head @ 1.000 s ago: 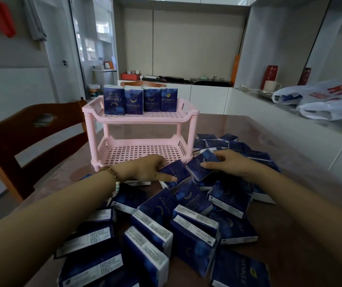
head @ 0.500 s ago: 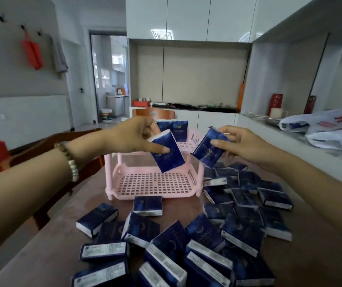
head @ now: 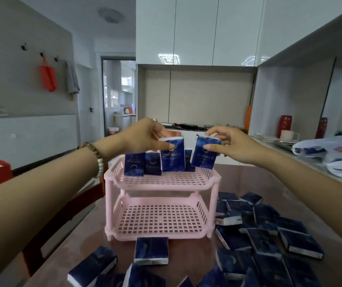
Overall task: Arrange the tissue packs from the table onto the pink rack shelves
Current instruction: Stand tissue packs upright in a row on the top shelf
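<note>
Above the top shelf (head: 166, 180) of the pink rack (head: 159, 220), your left hand (head: 143, 135) pinches one tissue pack (head: 173, 160), your right hand (head: 232, 146) a second pack (head: 204, 157): lower both upright, snug beside the standing row (head: 143, 166), then release.

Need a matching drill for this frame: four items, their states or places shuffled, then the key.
1 left hand
2 lower shelf
3 plastic bag
4 red bag

a hangs from a wall hook
b pinches a tissue pack
c lies on the counter, far right
d no packs on it

Pairs: 1-b, 2-d, 3-c, 4-a
</note>
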`<state>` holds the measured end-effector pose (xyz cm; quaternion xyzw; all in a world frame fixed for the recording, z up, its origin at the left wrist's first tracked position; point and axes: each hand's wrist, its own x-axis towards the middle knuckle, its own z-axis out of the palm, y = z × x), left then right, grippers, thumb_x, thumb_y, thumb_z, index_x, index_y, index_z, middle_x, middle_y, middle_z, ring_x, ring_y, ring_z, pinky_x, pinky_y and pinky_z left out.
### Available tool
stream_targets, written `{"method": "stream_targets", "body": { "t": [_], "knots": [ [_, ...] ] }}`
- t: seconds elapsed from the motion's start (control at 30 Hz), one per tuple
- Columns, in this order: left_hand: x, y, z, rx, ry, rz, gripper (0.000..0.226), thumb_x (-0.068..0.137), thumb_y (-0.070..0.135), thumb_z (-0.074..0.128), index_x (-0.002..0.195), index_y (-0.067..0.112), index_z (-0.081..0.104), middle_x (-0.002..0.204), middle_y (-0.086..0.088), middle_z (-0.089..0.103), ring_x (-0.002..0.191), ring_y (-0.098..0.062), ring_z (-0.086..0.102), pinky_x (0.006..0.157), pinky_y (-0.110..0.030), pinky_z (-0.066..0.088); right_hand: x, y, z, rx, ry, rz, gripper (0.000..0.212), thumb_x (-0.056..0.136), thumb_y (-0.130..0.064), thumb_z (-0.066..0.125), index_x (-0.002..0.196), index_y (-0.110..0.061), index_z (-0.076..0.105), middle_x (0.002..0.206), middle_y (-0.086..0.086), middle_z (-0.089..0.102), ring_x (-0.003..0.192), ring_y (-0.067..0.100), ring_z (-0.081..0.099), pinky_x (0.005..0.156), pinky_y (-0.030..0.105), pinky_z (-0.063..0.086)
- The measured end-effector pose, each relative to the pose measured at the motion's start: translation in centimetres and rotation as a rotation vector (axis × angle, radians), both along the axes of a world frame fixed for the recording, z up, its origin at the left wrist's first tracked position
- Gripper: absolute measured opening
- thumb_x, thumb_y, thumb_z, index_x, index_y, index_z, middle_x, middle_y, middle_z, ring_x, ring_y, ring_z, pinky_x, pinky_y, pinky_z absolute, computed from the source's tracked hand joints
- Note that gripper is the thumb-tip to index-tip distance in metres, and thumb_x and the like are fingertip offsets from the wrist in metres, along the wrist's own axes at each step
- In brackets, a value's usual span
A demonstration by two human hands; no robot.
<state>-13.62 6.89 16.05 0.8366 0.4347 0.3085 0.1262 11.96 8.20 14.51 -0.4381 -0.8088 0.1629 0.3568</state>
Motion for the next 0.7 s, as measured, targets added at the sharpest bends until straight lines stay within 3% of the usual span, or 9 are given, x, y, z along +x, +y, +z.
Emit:
{"method": "stream_targets", "body": {
  "t": [0.1,0.23,0.4,0.5,0.7],
  "knots": [
    [0.6,2.4,-0.9,0.018,0.041,0.025,0.023,0.079,0.028,0.071,0.090,0.009,0.071,0.090,-0.010,0.073,0.081,-0.027,0.067,0.074,-0.041,0.056,0.0,2.0,-0.4,0.042,-0.026,0.002,0.018,0.084,-0.024,0.067,0.101,-0.025,0.062,0.105,-0.012,0.062,0.085,0.016,0.061,0.062,0.020,0.050],
    [1.2,4.6,-2.2,0.055,0.064,0.030,0.020,0.079,0.025,0.072,0.096,0.014,0.072,0.092,0.002,0.070,0.074,-0.010,0.059,0.062,-0.012,0.044,-0.4,4.2,-1.6,0.055,-0.066,0.055,0.019,0.083,-0.015,0.068,0.098,-0.026,0.065,0.096,-0.013,0.066,0.063,0.000,0.058,0.056,0.010,0.046],
    [1.1,6.5,-3.1,0.112,0.083,0.058,0.020,0.078,0.024,0.074,0.095,0.020,0.066,0.085,0.014,0.062,0.072,0.004,0.053,0.061,-0.003,0.039,-1.0,6.6,-2.7,0.055,-0.069,0.060,0.018,0.082,-0.015,0.069,0.095,-0.025,0.063,0.092,-0.016,0.063,0.071,0.003,0.056,0.059,0.007,0.045],
    [1.1,7.4,-3.5,0.108,0.053,0.062,0.018,0.077,0.025,0.075,0.091,0.022,0.063,0.082,0.016,0.061,0.070,0.004,0.053,0.061,-0.004,0.039,-1.2,8.1,-3.3,0.061,-0.070,0.022,0.018,0.079,-0.020,0.072,0.092,-0.024,0.061,0.095,-0.007,0.063,0.078,0.007,0.056,0.065,0.015,0.046],
    [1.3,8.4,-4.0,0.085,0.071,0.067,0.017,0.077,0.026,0.074,0.089,0.023,0.063,0.087,0.011,0.063,0.075,0.002,0.054,0.064,-0.012,0.038,-1.6,9.4,-4.1,0.069,-0.081,0.003,0.018,0.078,-0.020,0.073,0.092,-0.023,0.061,0.095,-0.009,0.060,0.080,0.015,0.056,0.067,0.020,0.046]
  ]
}}
